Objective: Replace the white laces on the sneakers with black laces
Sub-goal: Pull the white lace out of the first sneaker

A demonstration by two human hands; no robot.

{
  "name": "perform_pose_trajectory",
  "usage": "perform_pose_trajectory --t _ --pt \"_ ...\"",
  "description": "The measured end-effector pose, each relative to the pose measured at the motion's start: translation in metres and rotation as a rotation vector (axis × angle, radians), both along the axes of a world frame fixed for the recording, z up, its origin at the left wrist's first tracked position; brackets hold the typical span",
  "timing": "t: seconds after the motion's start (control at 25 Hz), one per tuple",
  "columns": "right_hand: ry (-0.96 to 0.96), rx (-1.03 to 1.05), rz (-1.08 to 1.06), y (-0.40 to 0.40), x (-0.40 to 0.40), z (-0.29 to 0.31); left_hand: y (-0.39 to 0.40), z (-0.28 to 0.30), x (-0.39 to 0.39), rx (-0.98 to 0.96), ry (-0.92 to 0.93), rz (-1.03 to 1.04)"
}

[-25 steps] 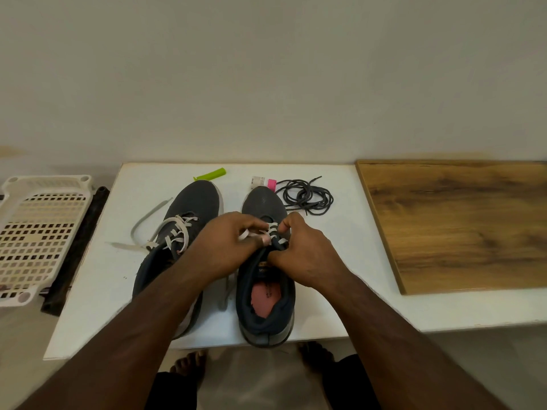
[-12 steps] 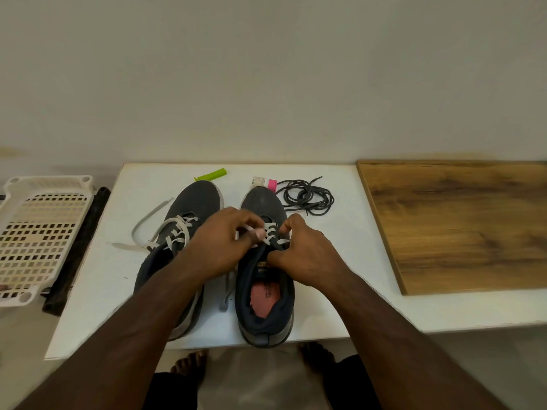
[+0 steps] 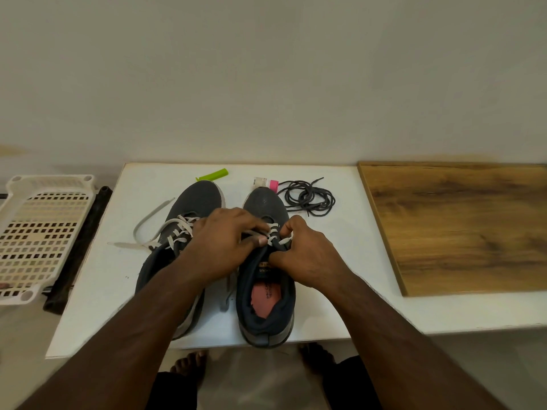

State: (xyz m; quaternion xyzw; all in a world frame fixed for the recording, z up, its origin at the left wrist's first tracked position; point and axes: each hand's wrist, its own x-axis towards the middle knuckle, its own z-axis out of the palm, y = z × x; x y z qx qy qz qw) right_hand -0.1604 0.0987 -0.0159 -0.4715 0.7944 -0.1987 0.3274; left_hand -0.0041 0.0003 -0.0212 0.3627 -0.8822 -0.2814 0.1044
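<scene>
Both hands on the right sneaker (image 3: 266,294) at the table's (image 3: 97,291) near edge: left hand (image 3: 220,247) pinches its white lace (image 3: 273,233), right hand (image 3: 305,255) grips the tongue. Black laces (image 3: 309,197) lie coiled beyond the toe.

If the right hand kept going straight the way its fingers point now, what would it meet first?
The right hand points left across the right sneaker, fingers curled at the white lace. Past the lace it would likely meet the left hand first, though depth is unclear.
</scene>
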Motion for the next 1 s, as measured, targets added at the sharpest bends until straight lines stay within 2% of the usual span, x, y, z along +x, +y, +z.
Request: perform_pose_trajectory --t 0.16,0.28,1.0 --pt "0.005 0.013 0.011 -0.001 0.001 0.000 -0.009 0.004 -0.002 -0.092 0.037 0.120" --pt "0.005 0.018 0.013 -0.001 0.000 0.000 -0.015 0.001 0.002 -0.083 0.027 0.207" --pt "0.049 -0.020 0.019 0.000 0.003 -0.001 -0.010 -0.002 -0.004 -0.128 -0.120 0.272"
